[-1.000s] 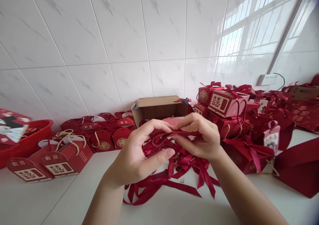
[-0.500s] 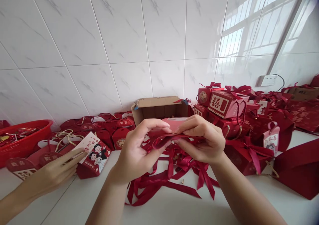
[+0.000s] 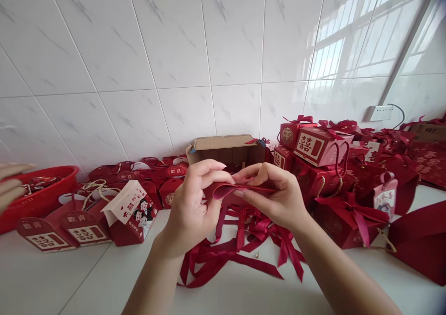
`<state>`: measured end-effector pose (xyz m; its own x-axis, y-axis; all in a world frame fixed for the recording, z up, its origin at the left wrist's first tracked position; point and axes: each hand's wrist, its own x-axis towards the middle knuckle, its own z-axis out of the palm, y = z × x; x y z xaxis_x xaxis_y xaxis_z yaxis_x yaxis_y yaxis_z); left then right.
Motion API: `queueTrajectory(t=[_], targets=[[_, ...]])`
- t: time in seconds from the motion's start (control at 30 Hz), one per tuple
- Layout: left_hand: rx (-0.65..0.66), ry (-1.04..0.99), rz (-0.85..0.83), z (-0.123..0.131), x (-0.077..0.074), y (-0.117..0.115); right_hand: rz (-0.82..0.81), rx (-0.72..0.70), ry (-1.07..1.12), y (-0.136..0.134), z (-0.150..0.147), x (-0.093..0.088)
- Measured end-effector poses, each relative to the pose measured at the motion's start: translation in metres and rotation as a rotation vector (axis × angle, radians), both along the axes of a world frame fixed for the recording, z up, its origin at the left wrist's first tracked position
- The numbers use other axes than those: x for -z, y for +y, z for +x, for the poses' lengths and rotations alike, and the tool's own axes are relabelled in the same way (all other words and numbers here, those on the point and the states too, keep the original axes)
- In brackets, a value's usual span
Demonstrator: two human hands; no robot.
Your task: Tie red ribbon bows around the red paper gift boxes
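Observation:
My left hand (image 3: 195, 206) and my right hand (image 3: 277, 187) are together at the middle of the view, above the tabletop. Between them is a red paper gift box (image 3: 223, 191), partly folded, its near edge bent into a curve. My right thumb presses on it from the near side, with the fingers over the top. My left fingers curl round its left end; much of the box is hidden behind both hands. Below lie loose dark red ribbons (image 3: 232, 259), some tied in bows, and a small brass-coloured fastener (image 3: 257, 255).
At left, another person's blurred hand (image 3: 12, 185) is over a red plastic basin (image 3: 62, 180) of wrapped items. Rope-handled red boxes (image 3: 85, 233) and a box with a cartoon couple (image 3: 134, 213) stand nearby. Behind is an open cardboard carton (image 3: 223, 143); finished-looking boxes (image 3: 324, 145) are piled right.
My right thumb has slid left along the box's near edge, and my left thumb has drawn back. The other person's hand has left the cartoon-couple box for the basin.

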<state>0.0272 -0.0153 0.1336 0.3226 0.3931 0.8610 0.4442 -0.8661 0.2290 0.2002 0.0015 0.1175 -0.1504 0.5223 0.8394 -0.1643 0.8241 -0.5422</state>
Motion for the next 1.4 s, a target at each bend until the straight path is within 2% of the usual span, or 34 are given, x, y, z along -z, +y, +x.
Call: queueTrajectory(t=[0.13, 0.23, 0.57, 0.9, 1.0, 1.17, 1.27, 1.4], targets=[[-0.049, 0.013, -0.032, 0.003, 0.001, 0.001, -0.110, -0.038, 0.010, -0.001, 0.001, -0.002], [-0.064, -0.010, -0.017, 0.006, 0.003, 0.002, -0.122, -0.037, 0.013, 0.001, 0.003, -0.002], [-0.047, -0.139, -0.176, 0.015, 0.007, 0.002, 0.082, 0.119, -0.022, 0.004, 0.002, 0.000], [-0.072, -0.185, -0.236, 0.015, 0.008, 0.005, 0.056, 0.179, -0.044, 0.002, -0.004, 0.002], [-0.044, -0.196, -0.276, 0.013, 0.005, 0.003, -0.033, 0.127, -0.029, 0.003, 0.000, -0.001], [-0.044, -0.138, -0.416, 0.000, -0.006, -0.005, -0.242, -0.060, -0.013, 0.012, 0.010, -0.003], [-0.082, -0.172, -0.396, -0.007, -0.012, -0.007, -0.288, -0.111, -0.037, 0.016, 0.011, -0.001], [-0.082, -0.195, -0.376, -0.005, -0.013, -0.008, -0.330, -0.184, -0.176, 0.014, 0.003, 0.002]])
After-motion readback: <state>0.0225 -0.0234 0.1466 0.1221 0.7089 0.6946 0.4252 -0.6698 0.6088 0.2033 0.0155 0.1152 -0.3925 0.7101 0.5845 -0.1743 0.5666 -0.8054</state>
